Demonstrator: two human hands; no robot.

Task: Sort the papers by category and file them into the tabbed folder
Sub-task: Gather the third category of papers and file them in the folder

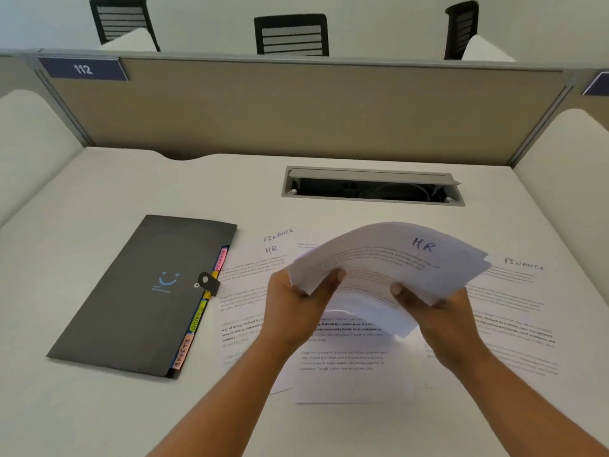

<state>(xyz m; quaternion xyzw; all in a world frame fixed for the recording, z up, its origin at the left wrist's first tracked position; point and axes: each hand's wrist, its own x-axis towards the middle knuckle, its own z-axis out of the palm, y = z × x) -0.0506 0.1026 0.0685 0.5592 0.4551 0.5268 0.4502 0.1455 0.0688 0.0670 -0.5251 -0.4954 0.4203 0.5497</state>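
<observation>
A stack of white papers (389, 262), its top sheet marked "HR", arches upward above the desk. My left hand (296, 301) grips its left edge and my right hand (431, 315) grips its lower right edge. Below it several printed sheets lie spread on the desk: one marked "FINANCE" and "HR" (260, 275) at the left, one in the middle (349, 364), and one marked "FINANCE" (517, 298) at the right. The dark grey tabbed folder (145, 295) lies closed to the left, with coloured tabs (197, 318) along its right edge and a strap clasp.
An open cable tray (372, 186) is set into the white desk (99, 417) behind the papers. A beige partition (296, 107) with a "112" label stands at the back, side panels flank the desk, and black chairs stand beyond.
</observation>
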